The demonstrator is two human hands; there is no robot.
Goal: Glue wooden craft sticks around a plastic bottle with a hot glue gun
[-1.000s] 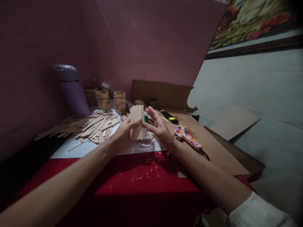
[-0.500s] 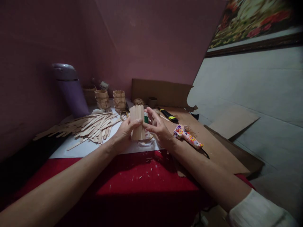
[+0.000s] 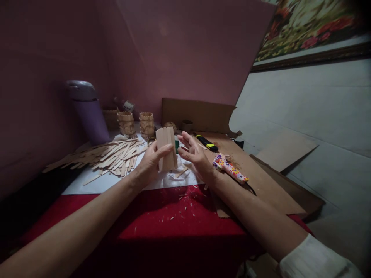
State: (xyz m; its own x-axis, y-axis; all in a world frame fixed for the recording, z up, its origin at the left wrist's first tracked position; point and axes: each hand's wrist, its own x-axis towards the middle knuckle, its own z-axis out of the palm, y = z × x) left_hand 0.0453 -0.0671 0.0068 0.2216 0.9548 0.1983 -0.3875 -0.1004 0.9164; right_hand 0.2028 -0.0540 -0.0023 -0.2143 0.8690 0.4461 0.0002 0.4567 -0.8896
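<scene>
My left hand (image 3: 153, 156) grips an upright row of craft sticks (image 3: 166, 148) set side by side, with the thumb across their front. At their right edge a bit of a dark green surface (image 3: 177, 146) shows; I cannot tell if the sticks are fixed to it. My right hand (image 3: 193, 152) is just to the right, fingers spread and apart from the sticks. Below them, a loose stick (image 3: 182, 172) lies on crumpled white paper. A big heap of loose craft sticks (image 3: 116, 154) spreads over white paper to the left.
Two stick-covered cups (image 3: 147, 125) and a purple flask (image 3: 89, 116) stand behind. On the cardboard (image 3: 261, 185) at right lie a black-and-yellow box cutter (image 3: 206, 143) and a flower-patterned glue gun (image 3: 230, 168) with a cord. Wood scraps dot the red cloth (image 3: 162, 224).
My right hand has come away from the sticks and its fingers have spread. My left hand has turned the row slightly, and less of the green shows.
</scene>
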